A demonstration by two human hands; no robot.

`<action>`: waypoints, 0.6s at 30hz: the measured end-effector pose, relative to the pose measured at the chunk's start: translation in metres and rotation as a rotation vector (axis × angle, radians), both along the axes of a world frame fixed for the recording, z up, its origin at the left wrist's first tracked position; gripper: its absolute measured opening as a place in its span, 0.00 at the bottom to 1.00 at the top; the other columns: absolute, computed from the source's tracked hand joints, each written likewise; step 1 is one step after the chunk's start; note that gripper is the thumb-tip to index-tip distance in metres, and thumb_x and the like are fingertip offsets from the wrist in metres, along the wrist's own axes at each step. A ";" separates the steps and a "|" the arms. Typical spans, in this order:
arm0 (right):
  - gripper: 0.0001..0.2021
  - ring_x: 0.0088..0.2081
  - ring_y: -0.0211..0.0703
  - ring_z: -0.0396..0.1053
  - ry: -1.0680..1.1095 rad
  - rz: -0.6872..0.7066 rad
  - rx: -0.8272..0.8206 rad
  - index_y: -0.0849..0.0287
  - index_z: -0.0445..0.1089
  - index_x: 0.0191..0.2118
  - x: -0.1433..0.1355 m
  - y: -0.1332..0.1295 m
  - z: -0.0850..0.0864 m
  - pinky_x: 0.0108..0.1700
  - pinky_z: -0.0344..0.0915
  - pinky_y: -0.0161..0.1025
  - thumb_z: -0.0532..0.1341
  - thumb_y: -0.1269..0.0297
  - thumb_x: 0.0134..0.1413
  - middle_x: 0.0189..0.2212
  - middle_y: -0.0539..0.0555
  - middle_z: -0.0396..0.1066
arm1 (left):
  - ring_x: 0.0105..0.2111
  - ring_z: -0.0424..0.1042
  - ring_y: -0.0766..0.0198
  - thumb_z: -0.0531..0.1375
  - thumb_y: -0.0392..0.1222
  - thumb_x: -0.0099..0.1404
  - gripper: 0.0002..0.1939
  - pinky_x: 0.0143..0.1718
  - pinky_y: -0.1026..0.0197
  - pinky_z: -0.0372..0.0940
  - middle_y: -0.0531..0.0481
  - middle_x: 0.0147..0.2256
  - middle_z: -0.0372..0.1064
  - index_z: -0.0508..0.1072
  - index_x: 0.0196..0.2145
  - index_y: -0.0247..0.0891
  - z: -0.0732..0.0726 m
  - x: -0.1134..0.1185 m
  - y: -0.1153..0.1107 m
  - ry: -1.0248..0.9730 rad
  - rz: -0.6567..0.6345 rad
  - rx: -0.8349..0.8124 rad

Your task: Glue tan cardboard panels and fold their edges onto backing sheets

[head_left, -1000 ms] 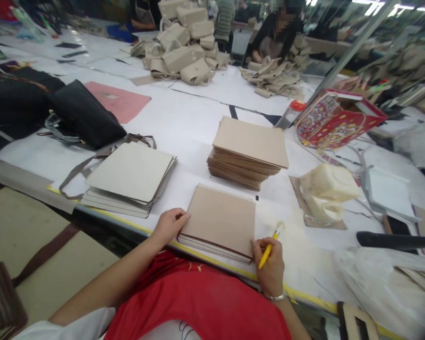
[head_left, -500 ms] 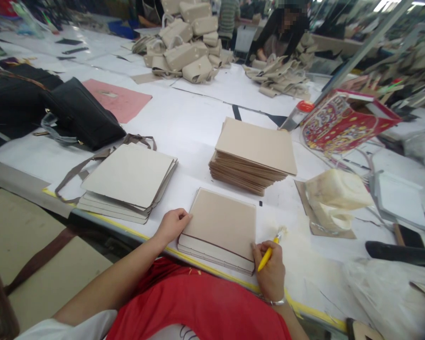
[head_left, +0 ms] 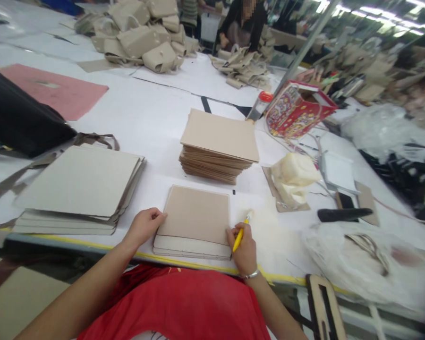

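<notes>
A beige panel (head_left: 198,212) lies over a small stack of pale panels (head_left: 191,246) at the table's front edge. A strip of the pale stack shows along the near side. My left hand (head_left: 147,225) is closed, thumb and fingertips pinched at the panel's left edge. On the opposite edge, the fingertips of my right hand (head_left: 243,248) touch the panel. That hand is also wrapped round a yellow-handled brush (head_left: 239,238), its bristles pointing away from me. Just beyond stands a tall stack of beige panels (head_left: 219,137).
More pale panels (head_left: 81,182) are piled at left, near a black bag (head_left: 21,113). To the right are a cut-open plastic container (head_left: 293,170), a red patterned box (head_left: 299,111) and a plastic bag (head_left: 368,259). A co-worker (head_left: 241,28) is behind bag pieces (head_left: 241,66).
The view has swung to the right, so everything sits further left in the picture. Both hands stay at the panel's edges, and the brush remains in my right hand.
</notes>
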State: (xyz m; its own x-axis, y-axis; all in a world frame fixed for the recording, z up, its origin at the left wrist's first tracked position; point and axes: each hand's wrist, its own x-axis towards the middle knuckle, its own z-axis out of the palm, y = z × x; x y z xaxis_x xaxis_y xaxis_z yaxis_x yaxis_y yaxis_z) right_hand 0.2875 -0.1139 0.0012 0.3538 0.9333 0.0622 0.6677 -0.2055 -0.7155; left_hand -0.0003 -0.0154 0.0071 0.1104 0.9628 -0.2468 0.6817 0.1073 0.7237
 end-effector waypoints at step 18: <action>0.11 0.26 0.39 0.68 -0.020 0.001 -0.046 0.56 0.55 0.40 0.004 0.003 0.001 0.31 0.61 0.35 0.54 0.59 0.53 0.25 0.47 0.68 | 0.23 0.62 0.64 0.53 0.57 0.53 0.19 0.25 0.64 0.53 0.54 0.19 0.64 0.66 0.20 0.38 0.002 0.002 0.006 0.075 -0.060 -0.053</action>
State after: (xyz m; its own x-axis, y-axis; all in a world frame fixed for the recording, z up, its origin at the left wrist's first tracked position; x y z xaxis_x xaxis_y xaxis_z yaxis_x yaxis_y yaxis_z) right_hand 0.2914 -0.1113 0.0026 0.3520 0.9356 0.0266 0.6822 -0.2370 -0.6916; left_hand 0.0014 -0.0090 0.0086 0.1464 0.9405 -0.3067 0.7400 0.1016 0.6649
